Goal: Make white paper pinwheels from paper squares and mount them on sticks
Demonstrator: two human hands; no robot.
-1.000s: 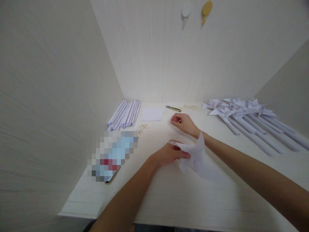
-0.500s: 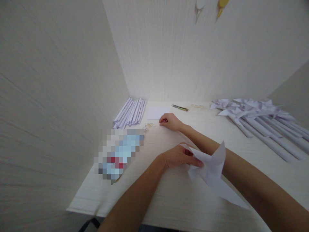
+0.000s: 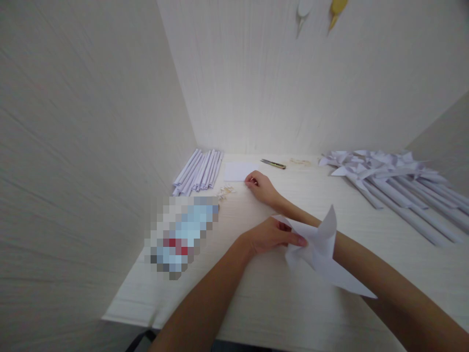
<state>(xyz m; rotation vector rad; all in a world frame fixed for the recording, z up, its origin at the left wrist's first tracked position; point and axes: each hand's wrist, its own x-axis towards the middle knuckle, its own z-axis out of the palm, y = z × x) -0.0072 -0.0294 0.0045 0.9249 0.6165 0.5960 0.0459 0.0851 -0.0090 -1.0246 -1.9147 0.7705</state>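
My left hand [image 3: 273, 236] pinches a white paper pinwheel [image 3: 320, 252] near its middle, with the thumb on top. The pinwheel's pointed blades spread to the right, in front of my right forearm. Farther back, my right hand [image 3: 262, 187] hovers low over the table with fingers curled together in a pinch. Whatever is between those fingertips is too small or hidden to make out. A white paper sheet [image 3: 235, 172] lies just beyond it to the left. Small pale sticks [image 3: 226, 191] lie scattered to the left of my right hand.
Rolled paper tubes [image 3: 200, 168] are bundled at the back left. Thread snips [image 3: 273, 164] lie near the back wall, beside small pale bits [image 3: 299, 161]. Finished pinwheels on sticks [image 3: 392, 176] are piled at right. A blurred blue packet [image 3: 190, 230] sits left.
My right hand has drawn slightly right, away from the small sticks. The pinwheel in my left hand has tipped and risen a little.
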